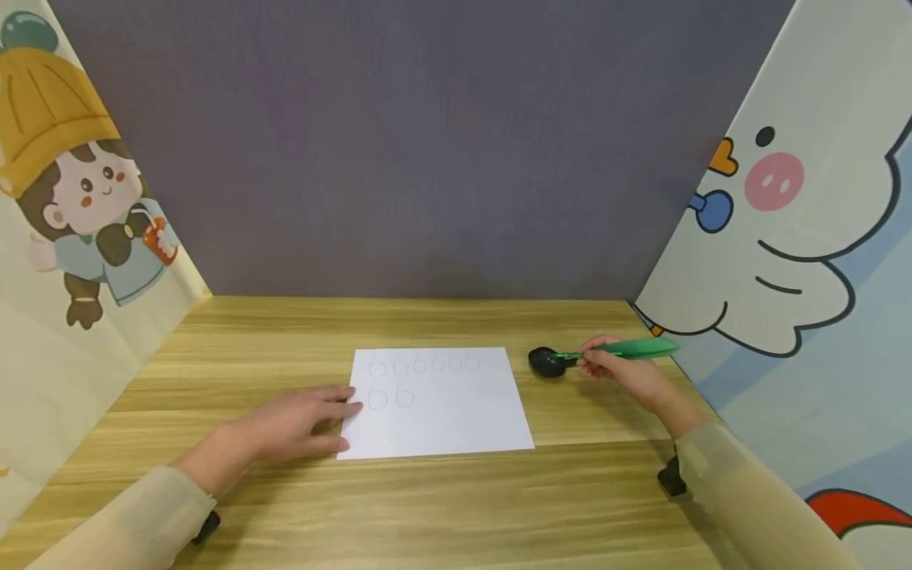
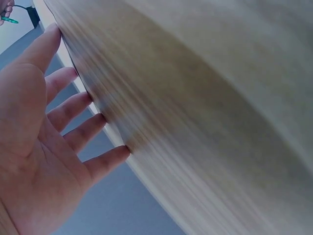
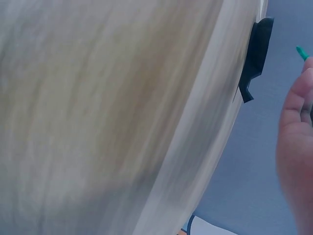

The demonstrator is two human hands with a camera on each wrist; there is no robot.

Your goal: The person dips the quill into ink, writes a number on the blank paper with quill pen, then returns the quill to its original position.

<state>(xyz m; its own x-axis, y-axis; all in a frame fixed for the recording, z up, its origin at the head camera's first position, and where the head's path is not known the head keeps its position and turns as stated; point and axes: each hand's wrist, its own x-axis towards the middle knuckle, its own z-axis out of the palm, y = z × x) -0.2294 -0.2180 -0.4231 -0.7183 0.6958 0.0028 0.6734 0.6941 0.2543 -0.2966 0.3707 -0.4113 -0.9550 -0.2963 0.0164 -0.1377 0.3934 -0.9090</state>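
Observation:
A white sheet of paper (image 1: 456, 416) lies on the table, with pencil-thin, rounded figures like sixes in two rows. At its left edge rests my left hand (image 1: 302, 423), fingers spread and nearly straight, fingertips on the paper; its palm side shows in the left wrist view. My right hand (image 1: 620, 368) pinches a green feather-shaped pen (image 1: 644, 348) to the right of the sheet. The pen's tip points left, over a small black bowl-shaped thing with a short handle (image 1: 547, 362). Whether the tip touches it, I cannot tell.
The wooden table (image 1: 427, 514) ends at a dark grey panel (image 1: 427, 158) behind. Cartoon-printed panels stand at the left (image 1: 107, 237) and the right (image 1: 805, 237), the right one close to my right hand.

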